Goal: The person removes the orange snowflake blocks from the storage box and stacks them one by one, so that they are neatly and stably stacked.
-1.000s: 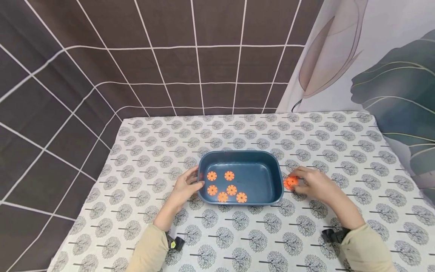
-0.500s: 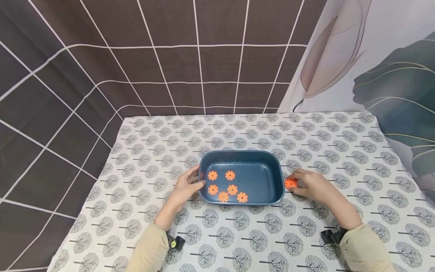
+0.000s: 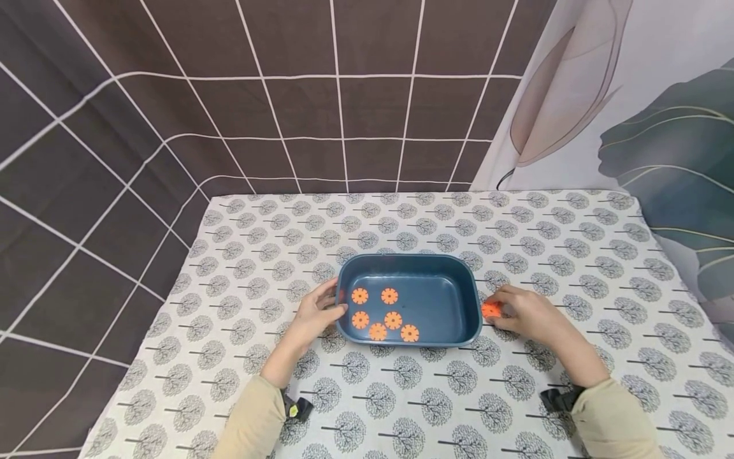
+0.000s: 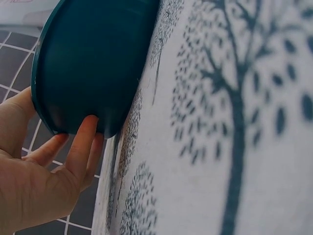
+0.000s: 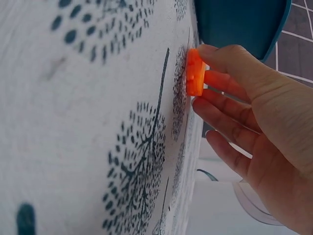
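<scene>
Your left hand [image 3: 310, 317] grips the left end of the tub [image 3: 438, 306], thumb over the rim and fingertips against the outer wall. Your right hand [image 3: 524, 309] has its fingers drawn narrow, pinching an orange stack [image 5: 195, 73] just outside the tub's right end; whether it touches that wall, or how many pieces it counts, you cannot tell from here. Six orange discs [image 3: 389, 296] lie flat in the tub, all toward its left half and near corner.

Watch the pinch: the stack looks layered, so an uneven squeeze could let a piece slip out sideways onto the cloth. Moving it left at this height would likely knock it against the tub's right wall, so any crossing calls for lift above the rim first. A tug from your left hand could shift the tub or slide the discs about.

Inside the tub, the right half of the floor has the most room. On the worktop [image 3: 275, 223], broad stretches of cloth run from the tub to the left and right edges, and the far edge, before the dark curtain [image 3: 298, 108], is well apart from both hands.
</scene>
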A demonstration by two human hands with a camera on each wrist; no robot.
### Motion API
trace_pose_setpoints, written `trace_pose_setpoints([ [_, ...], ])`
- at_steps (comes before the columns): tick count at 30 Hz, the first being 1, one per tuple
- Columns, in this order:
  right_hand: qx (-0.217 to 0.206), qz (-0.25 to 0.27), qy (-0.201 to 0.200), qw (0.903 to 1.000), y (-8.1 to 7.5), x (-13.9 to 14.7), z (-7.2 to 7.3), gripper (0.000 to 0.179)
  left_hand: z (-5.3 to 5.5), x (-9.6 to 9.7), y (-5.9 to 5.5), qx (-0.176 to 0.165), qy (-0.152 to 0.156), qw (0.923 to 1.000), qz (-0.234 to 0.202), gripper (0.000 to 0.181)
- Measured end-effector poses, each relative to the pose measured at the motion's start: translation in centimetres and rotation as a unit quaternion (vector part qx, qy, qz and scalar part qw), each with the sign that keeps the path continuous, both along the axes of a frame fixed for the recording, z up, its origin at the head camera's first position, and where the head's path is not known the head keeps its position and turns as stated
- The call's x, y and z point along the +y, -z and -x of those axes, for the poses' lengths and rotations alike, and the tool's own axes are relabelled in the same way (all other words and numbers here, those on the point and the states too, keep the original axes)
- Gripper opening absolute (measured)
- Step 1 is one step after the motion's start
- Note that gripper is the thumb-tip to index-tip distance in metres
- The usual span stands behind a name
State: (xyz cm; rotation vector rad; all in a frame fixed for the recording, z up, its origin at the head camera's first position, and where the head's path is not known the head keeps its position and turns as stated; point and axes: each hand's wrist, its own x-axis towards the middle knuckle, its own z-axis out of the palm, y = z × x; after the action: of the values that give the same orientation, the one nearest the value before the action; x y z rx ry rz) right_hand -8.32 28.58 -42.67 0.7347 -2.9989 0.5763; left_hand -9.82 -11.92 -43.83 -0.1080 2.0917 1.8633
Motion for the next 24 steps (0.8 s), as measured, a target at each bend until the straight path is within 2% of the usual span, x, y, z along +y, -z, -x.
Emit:
trace_pose_setpoints([
  [8, -0.017, 0.007, 0.006, 0.9998, -0.2, 0.1, -0.2, 0.037, 0.0, 0.0, -0.1, -0.002, -0.002, 1.0000, -0.003, 0.065],
  [14, -0.011, 0.011, 0.015, 0.9998, -0.7, 0.2, -0.5, 0.037, 0.0, 0.1, -0.1, -0.001, -0.002, 1.0000, -0.004, 0.065],
  [15, -0.009, 0.011, 0.015, 0.9998, -0.9, 0.2, -0.5, 0.037, 0.0, 0.0, -0.1, 0.000, -0.001, 1.0000, -0.003, 0.065],
  [17, -0.001, 0.015, 0.013, 0.9998, -1.0, 0.1, -0.5, 0.036, -0.3, 0.2, -1.0, 0.000, 0.001, 1.0000, 0.002, 0.065],
  [21, 0.030, 0.033, 0.004, 0.9990, -1.8, -0.3, -0.3, 0.031, -0.4, 0.2, -1.1, -0.002, 0.003, 1.0000, 0.008, 0.065],
  [22, 0.038, 0.041, 0.003, 0.9985, -2.0, -0.5, -0.3, 0.030, -0.4, 0.3, -1.1, -0.003, 0.003, 1.0000, 0.007, 0.065],
  [24, 0.050, 0.058, 0.001, 0.9970, -2.5, -0.8, -0.1, 0.030, -0.2, 0.1, -0.2, -0.002, 0.001, 1.0000, 0.004, 0.066],
])
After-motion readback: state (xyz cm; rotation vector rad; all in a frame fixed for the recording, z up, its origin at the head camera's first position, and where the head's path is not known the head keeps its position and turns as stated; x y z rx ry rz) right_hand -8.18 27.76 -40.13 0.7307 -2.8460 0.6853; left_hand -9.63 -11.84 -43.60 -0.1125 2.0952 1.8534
